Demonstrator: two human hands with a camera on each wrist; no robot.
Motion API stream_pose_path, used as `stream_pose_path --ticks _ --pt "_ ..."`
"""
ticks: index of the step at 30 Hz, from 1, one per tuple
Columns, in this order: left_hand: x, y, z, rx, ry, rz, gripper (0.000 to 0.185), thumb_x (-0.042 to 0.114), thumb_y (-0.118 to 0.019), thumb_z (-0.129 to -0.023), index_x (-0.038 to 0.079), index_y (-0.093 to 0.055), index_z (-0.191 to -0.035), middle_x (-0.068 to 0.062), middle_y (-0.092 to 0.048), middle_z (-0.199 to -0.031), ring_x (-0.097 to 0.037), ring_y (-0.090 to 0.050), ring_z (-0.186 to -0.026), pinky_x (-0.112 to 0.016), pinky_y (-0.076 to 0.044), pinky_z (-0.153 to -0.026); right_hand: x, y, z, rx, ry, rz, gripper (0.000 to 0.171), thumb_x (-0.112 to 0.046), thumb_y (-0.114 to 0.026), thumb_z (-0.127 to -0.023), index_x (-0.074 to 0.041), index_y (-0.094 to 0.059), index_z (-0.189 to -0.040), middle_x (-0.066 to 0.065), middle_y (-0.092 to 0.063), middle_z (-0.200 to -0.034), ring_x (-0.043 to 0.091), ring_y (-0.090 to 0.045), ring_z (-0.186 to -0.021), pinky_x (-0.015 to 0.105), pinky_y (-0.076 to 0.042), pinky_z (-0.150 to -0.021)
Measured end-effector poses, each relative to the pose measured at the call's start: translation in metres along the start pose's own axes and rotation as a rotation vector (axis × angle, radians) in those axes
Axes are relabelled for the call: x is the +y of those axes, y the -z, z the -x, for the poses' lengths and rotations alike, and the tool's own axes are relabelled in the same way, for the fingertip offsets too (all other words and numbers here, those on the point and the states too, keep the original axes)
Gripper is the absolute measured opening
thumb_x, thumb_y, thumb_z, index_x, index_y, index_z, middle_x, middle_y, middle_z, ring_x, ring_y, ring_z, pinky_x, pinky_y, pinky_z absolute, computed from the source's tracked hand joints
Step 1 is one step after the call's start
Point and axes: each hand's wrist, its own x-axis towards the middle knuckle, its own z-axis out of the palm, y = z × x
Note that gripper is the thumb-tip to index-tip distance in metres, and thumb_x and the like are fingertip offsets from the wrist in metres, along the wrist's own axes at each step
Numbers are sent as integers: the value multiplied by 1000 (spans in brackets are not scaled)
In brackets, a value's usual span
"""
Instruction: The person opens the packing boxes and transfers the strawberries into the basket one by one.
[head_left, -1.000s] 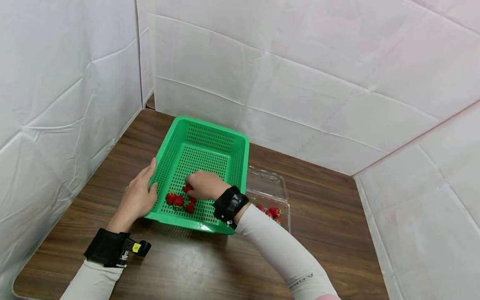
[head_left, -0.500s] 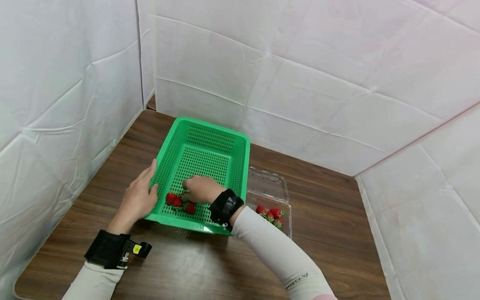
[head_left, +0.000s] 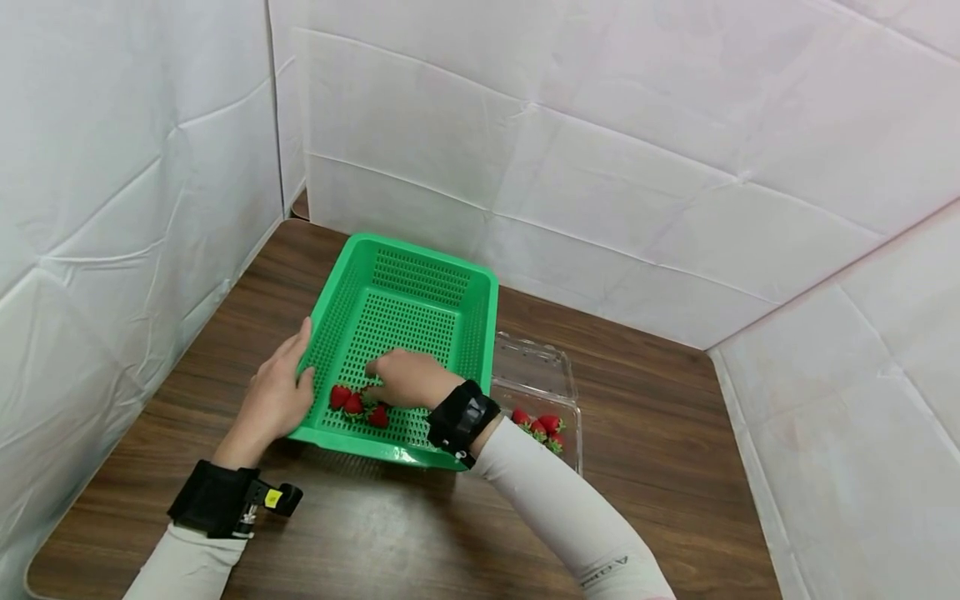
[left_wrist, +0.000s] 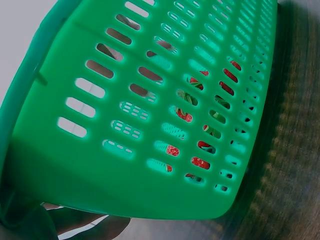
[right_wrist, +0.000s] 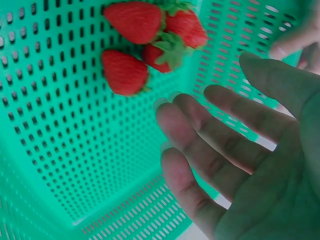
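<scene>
Strawberries lie in the green perforated basket at frame centre, on a dark wood-grain table walled in by white sheeting. The right hand hovers over them, fingers relaxed and empty; the left hand grips the basket's left rim. A clear clamshell sits to the right.

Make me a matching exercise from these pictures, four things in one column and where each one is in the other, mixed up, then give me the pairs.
Things
1. left hand
2. right hand
3. clear plastic box
4. loose strawberries

Places
A. on the table to the right of the green basket
B. on the basket floor near its front wall
C. gripping the basket's left front rim
D. inside the basket, fingers relaxed and holding nothing

Pairs: 1-C, 2-D, 3-A, 4-B
</scene>
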Motion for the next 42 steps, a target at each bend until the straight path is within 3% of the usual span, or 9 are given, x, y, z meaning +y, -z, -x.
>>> stream_pose_path --ticks 13,25,30,36,42 --pt "0 0 0 0 -4 -3 72 4 -42 -100 17 1 -157 -28 -25 -155 -54 -43 -124 -69 -36 -96 3 13 30 100 24 -15 38 -33 -56 -99 -15 -60 -131 2 -65 -128 14 -60 -118 29 -50 -96" --pt "1 0 0 -6 0 -3 73 4 -42 -100 18 1 -157 -27 -24 -156 -55 -40 -127 -72 -32 -98 23 12 61 208 -35 -146 37 -33 -54 -99 -16 -60 -131 3 -61 -132 18 -57 -121 32 -49 -96" --pt "1 1 -1 -9 3 -3 71 4 -41 -100 15 0 -157 -27 -24 -156 -55 -41 -125 -71 -33 -97 37 12 73 271 -34 -189 32 -30 -54 -100 -14 -62 -127 4 -64 -125 17 -60 -113 29 -48 -94" --pt "1 0 -1 -7 0 -5 71 4 -42 -100 15 -1 -157 -27 -24 -156 -55 -44 -122 -70 -34 -95 53 9 88 337 -62 -236 21 -25 -58 -98 -13 -67 -112 2 -66 -105 12 -62 -92 28 -50 -79" --pt "0 -1 -1 2 -3 -8 71 4 -42 -100 15 -1 -157 -27 -25 -156 -55 -49 -115 -70 -35 -93 66 0 100 357 -93 -295 16 -23 -57 -99 -13 -68 -104 -3 -62 -89 9 -54 -75 28 -45 -70"
